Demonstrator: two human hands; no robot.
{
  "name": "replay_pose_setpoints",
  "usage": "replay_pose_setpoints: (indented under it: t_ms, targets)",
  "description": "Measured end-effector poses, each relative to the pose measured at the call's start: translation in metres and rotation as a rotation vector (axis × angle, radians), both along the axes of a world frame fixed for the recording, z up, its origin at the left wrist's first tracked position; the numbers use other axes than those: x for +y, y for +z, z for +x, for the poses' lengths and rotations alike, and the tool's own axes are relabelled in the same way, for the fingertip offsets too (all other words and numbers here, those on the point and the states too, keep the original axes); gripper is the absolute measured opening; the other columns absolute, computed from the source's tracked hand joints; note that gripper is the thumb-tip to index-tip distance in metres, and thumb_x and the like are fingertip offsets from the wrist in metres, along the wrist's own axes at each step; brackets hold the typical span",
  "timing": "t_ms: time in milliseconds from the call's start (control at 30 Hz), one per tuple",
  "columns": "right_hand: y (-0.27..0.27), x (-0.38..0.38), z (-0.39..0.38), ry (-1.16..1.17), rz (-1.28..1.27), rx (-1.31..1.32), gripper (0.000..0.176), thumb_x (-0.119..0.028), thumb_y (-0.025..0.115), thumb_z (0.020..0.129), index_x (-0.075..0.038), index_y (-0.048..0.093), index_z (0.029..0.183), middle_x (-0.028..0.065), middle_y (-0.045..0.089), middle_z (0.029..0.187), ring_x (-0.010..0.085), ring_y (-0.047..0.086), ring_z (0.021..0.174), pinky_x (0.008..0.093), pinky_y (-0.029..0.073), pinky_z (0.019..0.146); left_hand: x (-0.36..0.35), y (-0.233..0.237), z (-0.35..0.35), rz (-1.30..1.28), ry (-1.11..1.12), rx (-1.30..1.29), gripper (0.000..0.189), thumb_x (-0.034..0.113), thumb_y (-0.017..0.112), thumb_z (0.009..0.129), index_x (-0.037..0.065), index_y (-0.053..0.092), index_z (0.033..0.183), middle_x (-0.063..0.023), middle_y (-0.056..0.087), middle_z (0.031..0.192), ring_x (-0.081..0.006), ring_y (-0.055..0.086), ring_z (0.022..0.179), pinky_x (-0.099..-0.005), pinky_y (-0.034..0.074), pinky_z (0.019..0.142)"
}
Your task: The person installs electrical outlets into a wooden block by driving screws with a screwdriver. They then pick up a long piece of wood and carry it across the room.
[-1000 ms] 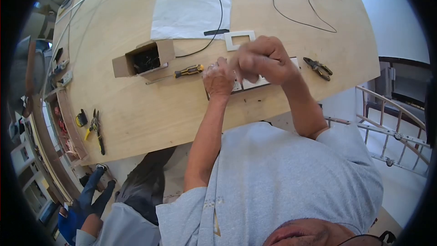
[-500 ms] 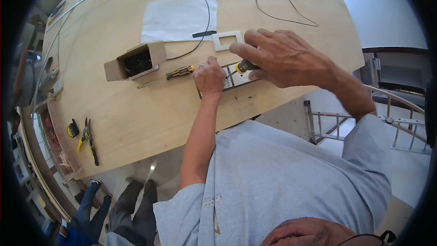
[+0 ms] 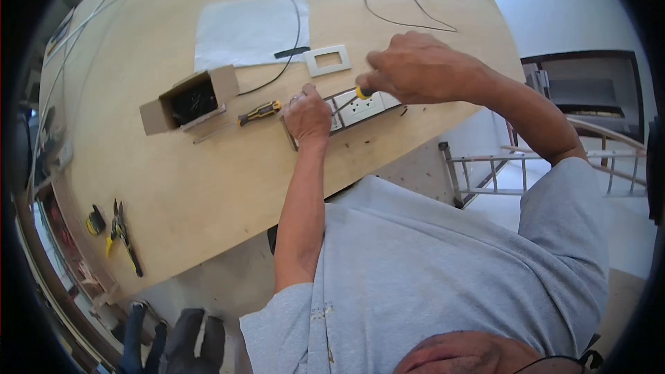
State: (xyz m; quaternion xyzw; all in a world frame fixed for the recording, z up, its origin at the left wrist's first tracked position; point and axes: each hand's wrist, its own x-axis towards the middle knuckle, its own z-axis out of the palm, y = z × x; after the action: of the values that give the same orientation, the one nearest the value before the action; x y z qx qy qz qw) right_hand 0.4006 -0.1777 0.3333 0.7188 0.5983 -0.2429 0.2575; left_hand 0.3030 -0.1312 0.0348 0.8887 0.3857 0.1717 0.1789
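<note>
My left hand is closed over the left end of a long socket strip, pressing it to the table. My right hand grips a screwdriver by its yellow and black handle. The screwdriver's shaft slants down and left to the strip beside my left fingers; its tip is too small to make out. White socket modules sit in the strip's dark-edged frame. Just behind the strip lies a loose white cover plate. A second yellow and black screwdriver rests left of my left hand.
An opened cardboard box with dark contents stands left, near a white sheet. Snips and a tape measure lie at the table's left. Thin wires cross the back. A ladder stands right; other people's legs show lower left.
The view has shifted, so the table's things sit further left. My right hand has drawn back from the strip, its fingers more closed, uncovering more sockets. My left hand stays on the strip.
</note>
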Motion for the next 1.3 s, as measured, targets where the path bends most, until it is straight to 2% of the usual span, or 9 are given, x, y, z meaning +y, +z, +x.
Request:
replay_pose_setpoints:
  t_ms: [100, 233, 333, 400, 633, 700, 1033, 1133, 1300]
  targets:
    - [-0.009, -0.023, 0.005, 0.109, 0.327, 0.255, 0.027, -0.024, 0.061, 0.095, -0.002, 0.066, 0.109, 0.0196, 0.063, 0.107, 0.0352, 0.063, 0.103, 0.0492, 0.052, 0.081, 0.001, 0.003, -0.001, -0.032, -0.025, -0.003, 0.012, 0.020, 0.061, 0.088, 0.008, 0.063, 0.088, -0.0166, 0.073, 0.079, -0.0349, 0.073, 0.077, -0.0478, 0.056, 0.071]
    - [-0.011, -0.032, 0.015, 0.303, 0.333, 0.329, 0.026, -0.020, 0.063, 0.091, -0.001, 0.064, 0.110, 0.0185, 0.055, 0.123, 0.0320, 0.060, 0.114, 0.0448, 0.054, 0.078, 0.000, 0.002, 0.000, 0.021, -0.040, 0.003, 0.008, 0.016, 0.058, 0.088, 0.010, 0.061, 0.085, -0.0121, 0.072, 0.075, -0.0299, 0.073, 0.074, -0.0444, 0.054, 0.070]
    - [-0.016, -0.032, 0.011, 0.403, 0.425, 0.251, 0.023, -0.021, 0.065, 0.094, -0.002, 0.058, 0.105, 0.0194, 0.057, 0.113, 0.0324, 0.061, 0.105, 0.0432, 0.054, 0.076, -0.001, 0.001, 0.001, -0.001, -0.040, 0.035, 0.008, 0.016, 0.058, 0.088, 0.009, 0.061, 0.085, -0.0135, 0.073, 0.077, -0.0303, 0.073, 0.074, -0.0453, 0.055, 0.071]
    - [-0.012, -0.015, -0.001, -0.037, 0.001, -0.020, 0.023, -0.021, 0.065, 0.094, -0.001, 0.058, 0.105, 0.0201, 0.059, 0.107, 0.0333, 0.063, 0.102, 0.0419, 0.054, 0.075, -0.002, 0.001, 0.003, -0.025, -0.004, 0.126, 0.009, 0.016, 0.059, 0.087, 0.008, 0.061, 0.087, -0.0157, 0.074, 0.082, -0.0319, 0.073, 0.077, -0.0463, 0.055, 0.074]
    - [-0.021, -0.040, 0.005, -0.025, 0.361, 0.295, 0.023, -0.018, 0.066, 0.091, 0.003, 0.061, 0.100, 0.0204, 0.059, 0.105, 0.0350, 0.064, 0.099, 0.0417, 0.055, 0.074, 0.000, 0.015, -0.002, -0.135, -0.124, 0.047, 0.017, 0.021, 0.061, 0.089, 0.005, 0.062, 0.095, -0.0183, 0.074, 0.089, -0.0375, 0.072, 0.087, -0.0483, 0.054, 0.078]
    - [-0.029, -0.046, 0.014, 0.315, 0.593, 0.324, 0.029, -0.016, 0.071, 0.085, 0.004, 0.062, 0.103, 0.0198, 0.058, 0.107, 0.0352, 0.063, 0.101, 0.0421, 0.054, 0.075, 0.002, 0.007, 0.000, -0.170, -0.075, 0.141, 0.023, 0.025, 0.065, 0.088, 0.005, 0.063, 0.098, -0.0193, 0.073, 0.089, -0.0387, 0.071, 0.088, -0.0492, 0.054, 0.079]
    - [-0.020, -0.030, -0.001, -0.039, 0.508, 0.192, 0.010, -0.005, 0.068, 0.076, 0.005, 0.067, 0.078, 0.0211, 0.068, 0.071, 0.0368, 0.068, 0.064, 0.0434, 0.055, 0.061, 0.003, -0.009, -0.005, 0.033, -0.149, -0.070, 0.022, 0.028, 0.069, 0.083, 0.007, 0.074, 0.086, -0.0191, 0.072, 0.081, -0.0383, 0.071, 0.080, -0.0514, 0.054, 0.073]
    - [-0.028, -0.035, -0.001, -0.041, 0.529, 0.257, 0.011, -0.005, 0.066, 0.076, 0.005, 0.067, 0.078, 0.0224, 0.068, 0.073, 0.0381, 0.070, 0.069, 0.0446, 0.055, 0.062, 0.009, -0.002, -0.012, -0.151, -0.082, -0.037, 0.027, 0.029, 0.071, 0.084, 0.004, 0.073, 0.094, -0.0205, 0.073, 0.087, -0.0350, 0.072, 0.084, -0.0467, 0.054, 0.077]
    - [-0.034, -0.041, -0.001, -0.186, 0.631, 0.329, 0.020, -0.012, 0.070, 0.084, 0.005, 0.072, 0.074, 0.0243, 0.070, 0.078, 0.0393, 0.071, 0.073, 0.0461, 0.056, 0.064, 0.032, 0.023, -0.052, -0.862, -0.056, -0.767, 0.035, 0.023, 0.066, 0.098, -0.004, 0.064, 0.119, -0.0152, 0.070, 0.117, -0.0237, 0.066, 0.110, -0.0360, 0.051, 0.092]
